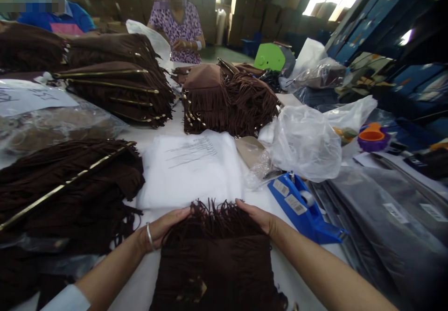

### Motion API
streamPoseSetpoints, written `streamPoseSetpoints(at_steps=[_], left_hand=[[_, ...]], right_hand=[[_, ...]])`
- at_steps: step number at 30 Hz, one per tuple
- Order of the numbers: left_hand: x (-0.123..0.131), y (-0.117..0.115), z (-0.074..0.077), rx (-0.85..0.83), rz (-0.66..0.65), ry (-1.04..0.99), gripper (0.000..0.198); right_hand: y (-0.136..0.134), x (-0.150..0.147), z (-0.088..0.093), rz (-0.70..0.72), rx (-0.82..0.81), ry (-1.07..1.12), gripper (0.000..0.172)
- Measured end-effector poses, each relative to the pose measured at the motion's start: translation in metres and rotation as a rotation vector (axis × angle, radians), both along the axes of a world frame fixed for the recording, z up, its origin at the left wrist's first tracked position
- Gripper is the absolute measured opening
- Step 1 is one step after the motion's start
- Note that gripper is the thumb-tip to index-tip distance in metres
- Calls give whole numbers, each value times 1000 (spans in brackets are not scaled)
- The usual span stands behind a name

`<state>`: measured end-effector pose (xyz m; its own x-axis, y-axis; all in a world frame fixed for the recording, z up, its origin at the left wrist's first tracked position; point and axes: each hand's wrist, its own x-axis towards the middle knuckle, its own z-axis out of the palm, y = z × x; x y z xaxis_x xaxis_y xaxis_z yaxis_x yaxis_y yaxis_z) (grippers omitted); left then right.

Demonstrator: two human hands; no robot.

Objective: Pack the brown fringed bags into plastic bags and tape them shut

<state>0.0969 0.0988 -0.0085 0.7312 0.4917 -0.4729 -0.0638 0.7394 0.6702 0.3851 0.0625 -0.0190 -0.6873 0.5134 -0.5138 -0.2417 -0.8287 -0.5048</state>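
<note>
**At 6 o'clock, fringed bag (217,259) between both hands**

It lies flat on the white counter (140,287), long axis 6 to 12, fringe pointing to 12. Left hand (168,224) and right hand (257,217), fingers loosely open, touch the fringe's sides, gripping nothing.

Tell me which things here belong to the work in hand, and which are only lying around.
In hand: left hand and right hand, both on the brown fringed bag; white printed sheets just beyond it, perhaps.
Lying about: blue tape dispenser, orange cup, clear plastic bag, stacks of fringed bags.
</note>
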Motion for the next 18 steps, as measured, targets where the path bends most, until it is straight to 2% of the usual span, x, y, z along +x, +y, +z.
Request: streamPoseSetpoints(at_steps=[3,6,8,10,12,14,16,18], left_hand=[[4,-12,21,435,-163,88,43],[0,-46,33,927,-314,243,39],[-6,-76,31,1204,-356,324,35],[-13,-106,24,1400,-365,394,34],[-18,-131,16,1523,-343,432,32],[-20,-148,11,1609,-309,429,29],[-20,-157,10,1651,-275,415,26],[-18,-159,16,1640,-263,436,27]], right_hand=[[-7,0,36,165,344,-214,62],[-32,-8,63,400,860,-409,46],[-60,-17,68,423,1163,-512,51],[-92,-26,66,366,1343,-598,61],[-120,-33,64,320,1381,-614,59],[-138,-36,67,279,1315,-523,43],[-140,-38,76,148,1225,-430,37],[-128,-40,82,-54,1185,-444,45]])
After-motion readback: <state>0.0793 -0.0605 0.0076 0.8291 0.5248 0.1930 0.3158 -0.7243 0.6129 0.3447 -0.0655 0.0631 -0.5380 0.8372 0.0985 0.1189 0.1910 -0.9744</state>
